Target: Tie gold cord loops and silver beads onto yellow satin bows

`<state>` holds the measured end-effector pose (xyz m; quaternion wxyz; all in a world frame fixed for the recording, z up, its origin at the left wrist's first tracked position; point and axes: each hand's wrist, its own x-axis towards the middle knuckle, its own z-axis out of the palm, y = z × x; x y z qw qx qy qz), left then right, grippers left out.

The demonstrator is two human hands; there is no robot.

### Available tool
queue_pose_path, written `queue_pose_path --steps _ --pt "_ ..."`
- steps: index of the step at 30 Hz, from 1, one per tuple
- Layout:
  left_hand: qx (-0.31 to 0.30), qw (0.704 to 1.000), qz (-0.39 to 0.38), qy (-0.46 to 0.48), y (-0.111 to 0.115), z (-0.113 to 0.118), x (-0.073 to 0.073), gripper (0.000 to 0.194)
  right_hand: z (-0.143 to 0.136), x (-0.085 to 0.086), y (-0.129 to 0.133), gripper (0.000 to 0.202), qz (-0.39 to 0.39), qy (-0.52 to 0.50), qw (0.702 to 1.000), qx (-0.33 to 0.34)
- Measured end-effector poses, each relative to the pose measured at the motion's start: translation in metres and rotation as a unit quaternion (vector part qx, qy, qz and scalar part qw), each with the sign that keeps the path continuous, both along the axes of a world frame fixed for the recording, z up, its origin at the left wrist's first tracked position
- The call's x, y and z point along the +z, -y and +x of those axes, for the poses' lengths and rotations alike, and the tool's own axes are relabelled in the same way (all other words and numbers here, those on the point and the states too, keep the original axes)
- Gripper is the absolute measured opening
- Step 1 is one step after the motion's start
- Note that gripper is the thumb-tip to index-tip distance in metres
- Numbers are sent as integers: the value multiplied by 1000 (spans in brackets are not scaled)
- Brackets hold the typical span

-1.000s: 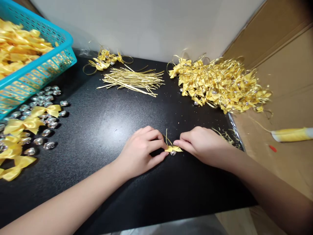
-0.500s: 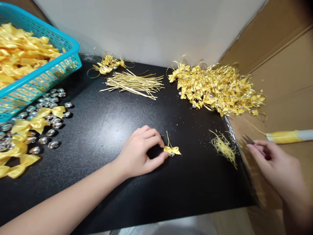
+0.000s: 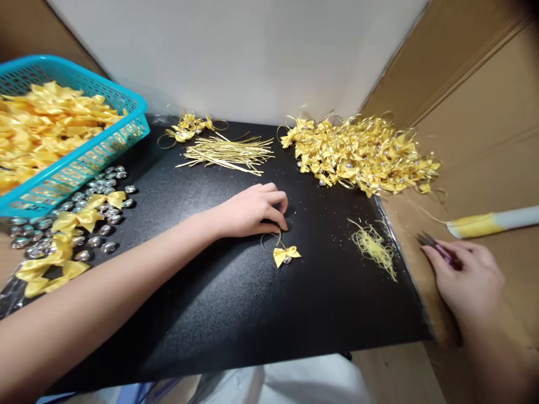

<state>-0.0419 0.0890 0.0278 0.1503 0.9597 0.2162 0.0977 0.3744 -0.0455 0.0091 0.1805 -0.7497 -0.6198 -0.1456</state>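
A yellow satin bow (image 3: 279, 257) with a small silver bell (image 3: 287, 260) and a thin gold cord loop lies on the black table. Just above the bow, my left hand (image 3: 256, 210) has curled fingers, with thumb and index fingertips at the free end of the gold cord (image 3: 279, 238), seemingly pinching it. Off the table's right edge, my right hand (image 3: 471, 275) is closed around small thread snips (image 3: 428, 241) with dark pointed blades and a purplish handle. The palm hides most of that handle.
A turquoise basket (image 3: 141, 120) of yellow bows stands at left. Loose bells (image 3: 105, 230) and bows lie before it. Behind are gold cord strips (image 3: 229, 152) and two piles of finished bows (image 3: 357, 154). Cord scraps (image 3: 374, 247) lie at right, near a white-and-yellow roll (image 3: 484, 223).
My left hand has moved off the bow, up to its cord end. The bow rests on the table. My right hand keeps the snips in much the same place. The view has shifted.
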Motion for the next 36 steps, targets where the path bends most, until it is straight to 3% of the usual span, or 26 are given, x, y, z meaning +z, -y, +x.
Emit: queue_pose_path --steps 5,9,13,15,17,20,22,24,27,31,33,35,36 --pt "-34 999 2 -15 -12 22 1 24 0 -3 2 30 -10 1 1000 20" --pt "-33 999 -27 25 -18 70 5 20 -2 0 4 32 -55 10 998 36" --pt "-64 996 -53 41 -30 112 21 14 0 2 4 30 -66 10 997 44" --pt "-54 997 -57 9 -38 110 29 13 2 2 4 31 -79 13 995 57" --pt "-34 996 -77 -43 -45 92 34 11 3 2 3 31 -81 15 995 64" --pt "3 986 -120 -117 -48 61 30 18 2 2 1 28 -74 16 996 55" --pt "12 982 -139 -132 -45 53 22 22 0 2 1 29 -79 18 995 50" --pt "6 985 -132 -115 -41 61 13 23 -1 3 1 30 -75 19 996 47" --pt "11 995 -83 -62 -35 94 4 20 1 2 3 30 -68 16 996 53" --pt "28 998 -57 -6 -35 126 12 24 2 1 4 28 7 6 998 59" --pt "49 997 -61 27 -36 118 23 22 -14 5 2 25 69 -7 995 77" --pt "81 993 -74 38 -36 96 33 18 -45 12 -1 22 61 -16 987 150" --pt "106 991 -75 30 -34 81 37 16 -66 16 -4 22 6 -13 977 212"
